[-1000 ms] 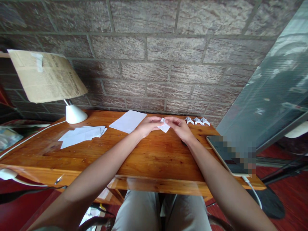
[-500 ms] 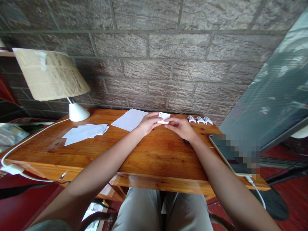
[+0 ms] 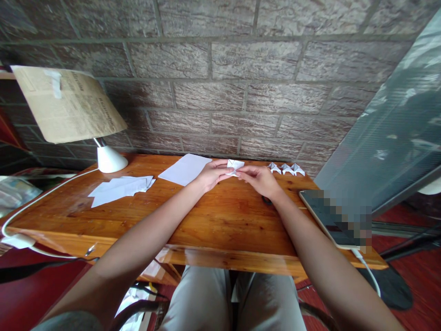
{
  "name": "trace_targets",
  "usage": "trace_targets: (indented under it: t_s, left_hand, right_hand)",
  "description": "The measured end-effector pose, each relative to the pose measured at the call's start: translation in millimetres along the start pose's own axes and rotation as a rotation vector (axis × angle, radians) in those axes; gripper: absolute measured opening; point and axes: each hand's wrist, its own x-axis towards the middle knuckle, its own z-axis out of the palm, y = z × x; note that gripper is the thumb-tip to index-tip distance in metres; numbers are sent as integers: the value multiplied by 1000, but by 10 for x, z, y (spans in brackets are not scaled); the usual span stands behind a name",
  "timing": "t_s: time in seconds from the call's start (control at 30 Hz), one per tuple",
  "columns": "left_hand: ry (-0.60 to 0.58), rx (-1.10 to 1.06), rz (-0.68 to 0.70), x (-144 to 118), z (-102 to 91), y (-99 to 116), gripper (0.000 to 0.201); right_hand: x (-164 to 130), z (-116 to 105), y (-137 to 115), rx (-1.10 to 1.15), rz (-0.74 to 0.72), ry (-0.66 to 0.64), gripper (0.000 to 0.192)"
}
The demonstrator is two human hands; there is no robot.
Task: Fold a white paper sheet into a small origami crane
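Both hands pinch one small folded paper (image 3: 234,167) between them: the left hand (image 3: 211,176) has its grip closed on the paper's left edge with thumb and fingertips, and the right hand (image 3: 261,180) has its grip closed on the right edge in the same way. The paper is white, creased into a small angular shape with a pointed flap, and is held just above the far middle of the desk (image 3: 220,220).

To its right, three small white folded pieces (image 3: 286,169) with sharp peaks stand in a row near the wall. A flat white sheet (image 3: 185,168) lies just left of the left hand, and a loose pile of white sheets (image 3: 119,189) lies further left. A tablet (image 3: 327,216) with a dark glossy screen rests at the desk's right edge, a white cable running from its near corner.

The desk is glossy, orange-brown varnished wood with visible grain. A lamp (image 3: 103,156) with a white cone base and a shade of tan paper stands at the far left. Behind is a rough brown brick wall (image 3: 241,92); the floor is red.
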Motion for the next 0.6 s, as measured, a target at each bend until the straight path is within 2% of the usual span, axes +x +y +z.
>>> trace_targets:
  t_s: [0.17,0.33,0.43,0.5,0.6]
  left_hand:
    - [-61,41,16,-16,21,-3,36]
    - [-140,24,9,-1,4,11,44]
    - [-119,28,30,-4,-8,28,49]
    - [-90,76,54,-12,-12,39,51]
    - [-99,230,113,-24,-7,48,52]
  right_hand:
    - [19,52,26,27,38,109,39]
    - [29,53,64,87,42,126,37]
    - [28,63,35,136,49,136,36]
    - [25,83,4,209,68,177,42]
    - [22,99,-20,277,139,230,62]
